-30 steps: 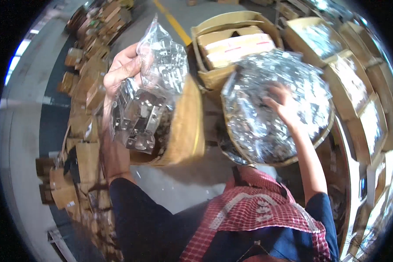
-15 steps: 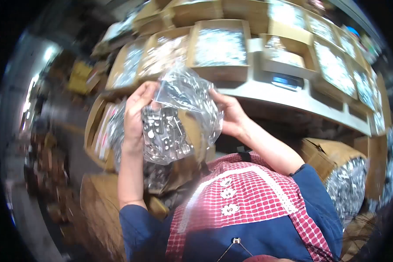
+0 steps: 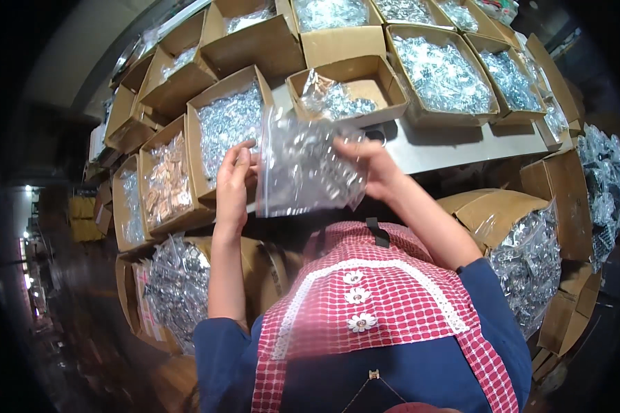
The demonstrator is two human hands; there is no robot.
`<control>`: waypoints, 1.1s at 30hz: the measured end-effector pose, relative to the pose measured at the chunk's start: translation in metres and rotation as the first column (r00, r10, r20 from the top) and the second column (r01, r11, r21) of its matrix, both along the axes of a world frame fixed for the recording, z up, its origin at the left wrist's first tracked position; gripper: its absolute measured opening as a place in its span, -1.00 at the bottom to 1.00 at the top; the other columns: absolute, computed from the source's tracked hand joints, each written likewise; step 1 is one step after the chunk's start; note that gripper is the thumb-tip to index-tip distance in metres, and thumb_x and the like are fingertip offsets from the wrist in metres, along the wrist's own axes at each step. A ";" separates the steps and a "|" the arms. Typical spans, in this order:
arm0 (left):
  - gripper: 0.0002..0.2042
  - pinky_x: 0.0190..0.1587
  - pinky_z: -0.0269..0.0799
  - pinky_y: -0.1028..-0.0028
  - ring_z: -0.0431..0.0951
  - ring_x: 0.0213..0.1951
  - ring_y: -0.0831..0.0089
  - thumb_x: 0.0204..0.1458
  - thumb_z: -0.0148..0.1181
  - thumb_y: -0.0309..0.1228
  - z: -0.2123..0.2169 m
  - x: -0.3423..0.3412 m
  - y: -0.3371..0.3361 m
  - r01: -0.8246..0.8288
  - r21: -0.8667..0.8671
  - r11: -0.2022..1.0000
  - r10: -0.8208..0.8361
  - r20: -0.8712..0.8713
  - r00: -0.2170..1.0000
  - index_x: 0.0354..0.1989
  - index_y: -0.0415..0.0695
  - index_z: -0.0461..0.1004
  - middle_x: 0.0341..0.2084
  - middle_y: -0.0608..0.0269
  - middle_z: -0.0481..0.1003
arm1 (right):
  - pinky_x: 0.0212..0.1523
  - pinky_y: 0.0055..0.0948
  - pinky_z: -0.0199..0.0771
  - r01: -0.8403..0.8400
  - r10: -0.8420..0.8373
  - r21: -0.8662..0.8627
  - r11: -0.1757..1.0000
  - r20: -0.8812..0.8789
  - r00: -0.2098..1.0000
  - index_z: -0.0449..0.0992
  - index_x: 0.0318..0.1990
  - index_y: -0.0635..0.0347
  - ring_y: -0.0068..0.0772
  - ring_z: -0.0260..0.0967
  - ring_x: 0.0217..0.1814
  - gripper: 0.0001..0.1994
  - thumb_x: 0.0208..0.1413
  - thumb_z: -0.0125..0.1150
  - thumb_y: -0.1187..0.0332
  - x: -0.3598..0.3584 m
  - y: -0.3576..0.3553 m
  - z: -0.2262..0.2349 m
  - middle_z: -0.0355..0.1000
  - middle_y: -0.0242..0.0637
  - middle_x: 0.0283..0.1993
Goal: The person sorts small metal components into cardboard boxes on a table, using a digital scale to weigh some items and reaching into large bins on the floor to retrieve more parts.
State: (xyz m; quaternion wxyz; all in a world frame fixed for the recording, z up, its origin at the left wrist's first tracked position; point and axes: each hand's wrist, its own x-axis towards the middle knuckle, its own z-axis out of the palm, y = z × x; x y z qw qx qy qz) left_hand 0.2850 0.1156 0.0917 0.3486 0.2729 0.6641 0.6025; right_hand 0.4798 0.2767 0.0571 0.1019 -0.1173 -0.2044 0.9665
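Note:
A clear zip bag (image 3: 300,182) with small shiny metal pieces in it hangs in front of me, its zip strip along the left side. My right hand (image 3: 370,165) grips its right side, thumb in front, the other fingers mostly hidden behind it. My left hand (image 3: 234,180) is beside the zip strip with its fingers loosely bent and apart. Those fingertips are at the bag's edge; whether they touch it I cannot tell. Just beyond the bag stands an open cardboard box (image 3: 399,103) with a few filled bags inside.
Open cartons of bagged silvery parts (image 3: 441,72) fill the white table (image 3: 455,146). To the left is a carton of copper-coloured pieces (image 3: 169,182). Below the table, bagged metal parts bulge from a left carton (image 3: 179,286) and a right carton (image 3: 527,268).
My view has turned right, so the table's cartons appear shifted left. The bag, crumpled between both hands before, now hangs flatter from my right hand; my left fingers have loosened.

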 end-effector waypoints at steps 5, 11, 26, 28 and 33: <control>-0.60 -0.18 0.47 0.46 0.56 -0.22 0.37 0.22 -0.01 -0.32 -0.023 -0.046 0.024 0.003 -0.048 0.999 -0.001 0.028 1.000 0.15 -0.29 0.21 -0.06 0.00 0.45 | -0.10 -0.20 0.60 0.119 -0.113 0.148 0.982 -0.045 0.993 0.40 0.05 0.27 -0.32 0.51 -0.07 -0.58 0.11 0.23 0.21 -0.033 0.102 0.022 0.51 -0.17 -0.11; -0.52 -0.19 0.43 0.52 0.51 -0.23 0.45 0.18 0.05 -0.44 -0.081 -0.096 0.036 -0.165 -0.131 0.978 0.111 -0.343 0.933 0.25 -0.20 0.09 0.07 -0.01 0.32 | -0.03 -0.48 0.43 -0.070 -0.788 0.972 0.225 0.223 0.573 0.39 0.08 0.35 -0.41 0.46 -0.09 -0.47 0.05 0.29 0.15 -0.035 0.144 0.012 0.47 -0.20 -0.07; -0.78 0.03 0.37 0.48 0.47 -0.08 0.46 0.15 -0.04 -0.58 -0.079 -0.101 0.077 -0.071 0.098 0.993 0.088 -0.180 0.980 -0.05 -0.28 0.43 -0.14 0.18 0.47 | -0.05 -0.46 0.46 0.436 -0.958 0.853 0.286 0.241 0.156 0.40 0.05 0.37 -0.38 0.48 -0.09 -0.69 0.15 0.10 0.48 0.107 0.118 -0.025 0.45 -0.22 -0.05; -0.79 0.03 0.36 0.48 0.48 -0.10 0.46 0.15 -0.03 -0.58 -0.067 -0.095 0.086 -0.089 0.093 0.992 0.102 -0.143 0.984 -0.09 -0.28 0.46 -0.17 0.18 0.49 | -0.06 -0.46 0.46 0.434 -0.953 0.849 0.302 0.256 0.164 0.42 0.03 0.36 -0.38 0.49 -0.10 -0.70 0.15 0.10 0.48 0.108 0.120 -0.023 0.45 -0.23 -0.05; -0.80 0.02 0.37 0.50 0.48 -0.12 0.49 0.15 -0.03 -0.56 -0.054 -0.086 0.096 -0.048 0.121 0.991 0.067 -0.157 0.985 -0.11 -0.28 0.47 -0.20 0.21 0.50 | -0.06 -0.47 0.46 0.355 -0.907 0.850 0.389 0.286 0.310 0.47 -0.05 0.36 -0.37 0.51 -0.12 -0.76 0.16 0.09 0.44 0.098 0.120 -0.016 0.50 -0.18 -0.12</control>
